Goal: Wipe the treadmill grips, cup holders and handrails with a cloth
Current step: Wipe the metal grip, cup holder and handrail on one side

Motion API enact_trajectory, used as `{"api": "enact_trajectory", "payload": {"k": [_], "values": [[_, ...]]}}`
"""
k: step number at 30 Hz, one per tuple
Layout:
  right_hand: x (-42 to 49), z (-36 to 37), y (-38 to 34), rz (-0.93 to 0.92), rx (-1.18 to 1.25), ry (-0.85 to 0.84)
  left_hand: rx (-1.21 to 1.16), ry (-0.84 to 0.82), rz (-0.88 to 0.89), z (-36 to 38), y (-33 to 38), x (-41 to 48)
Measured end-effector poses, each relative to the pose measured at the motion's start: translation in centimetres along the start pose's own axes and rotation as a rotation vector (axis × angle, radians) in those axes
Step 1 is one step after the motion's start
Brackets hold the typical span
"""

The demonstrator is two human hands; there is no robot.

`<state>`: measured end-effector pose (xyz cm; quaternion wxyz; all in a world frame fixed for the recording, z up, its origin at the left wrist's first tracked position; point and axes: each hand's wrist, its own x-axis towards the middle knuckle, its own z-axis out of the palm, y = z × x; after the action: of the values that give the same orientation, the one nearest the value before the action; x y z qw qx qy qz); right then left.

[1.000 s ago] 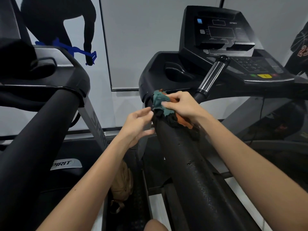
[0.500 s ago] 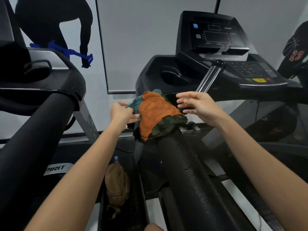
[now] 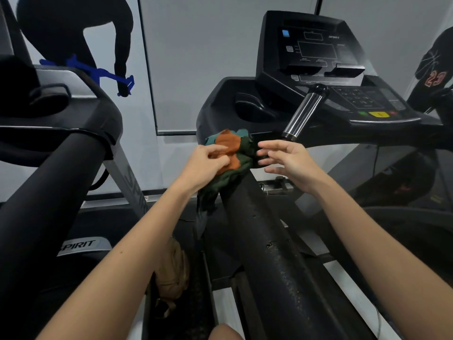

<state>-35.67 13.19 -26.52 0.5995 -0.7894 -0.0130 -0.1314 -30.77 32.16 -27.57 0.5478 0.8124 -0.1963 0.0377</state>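
An orange, teal and dark green cloth (image 3: 231,150) is bunched over the top end of the black foam handrail (image 3: 264,241) of the treadmill in front of me. My left hand (image 3: 206,165) grips the cloth from its left side, fingers curled into the fabric. My right hand (image 3: 286,160) hovers just right of the cloth, fingers spread and loosely bent, holding nothing. Beyond it a chrome pulse grip (image 3: 302,114) slants up toward the console (image 3: 318,52). A cup holder (image 3: 252,106) sits in the console's left wing.
A second treadmill's black handrail (image 3: 41,192) and console (image 3: 54,99) fill the left side. A tan pouch (image 3: 171,268) lies low in the gap between the two machines. White wall panels stand behind.
The cloth went from being pressed under my right hand to spread over the rail end, then bunched. My left hand took hold of it; my right hand let go and moved right.
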Motion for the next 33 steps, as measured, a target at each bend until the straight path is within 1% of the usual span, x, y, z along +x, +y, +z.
{"api": "enact_trajectory", "payload": {"k": [3,6,9,11,13,15,17,20,22,24,26,28,31,33], "values": [[0.1,0.6,0.3,0.015,-0.008,-0.014,-0.076,0.040,-0.015,0.0,-2.0,-2.1],[0.1,1.8,0.5,0.069,-0.010,-0.074,0.041,0.072,0.071,0.3,-2.7,-1.8],[-0.1,3.1,0.4,0.067,0.026,-0.115,0.191,0.075,0.172,0.5,-1.7,0.5],[-0.2,3.4,0.2,0.066,0.036,-0.099,0.239,0.064,0.162,0.9,-1.3,2.1],[-0.2,3.4,0.3,0.069,0.030,-0.085,0.228,0.074,0.122,1.0,-1.3,2.9],[-0.4,3.3,0.4,0.073,0.035,-0.080,0.132,0.098,0.077,0.8,-2.3,2.8],[-0.5,3.5,0.4,0.076,0.043,-0.077,-0.033,0.110,-0.032,0.6,-3.8,1.4],[-0.6,3.5,0.4,0.080,0.050,-0.070,-0.232,0.077,-0.172,1.6,-5.3,-1.6],[-0.6,3.4,0.4,0.087,0.053,-0.075,-0.338,0.085,-0.197,2.0,-5.0,-2.4],[-0.5,3.3,0.5,0.090,0.064,-0.081,-0.376,0.104,-0.188,1.8,-4.4,-2.0],[-0.4,3.2,0.7,0.084,0.064,-0.085,-0.263,0.119,-0.115,1.2,-4.0,-0.8],[-0.2,3.2,0.6,0.074,0.027,-0.086,-0.080,0.101,0.003,0.7,-3.0,0.6],[0.2,3.1,0.8,0.062,-0.003,-0.087,0.273,-0.017,0.144,0.3,-0.5,3.4],[0.2,3.0,1.0,0.063,0.003,-0.088,0.454,-0.091,0.177,0.4,0.7,4.8]]}}
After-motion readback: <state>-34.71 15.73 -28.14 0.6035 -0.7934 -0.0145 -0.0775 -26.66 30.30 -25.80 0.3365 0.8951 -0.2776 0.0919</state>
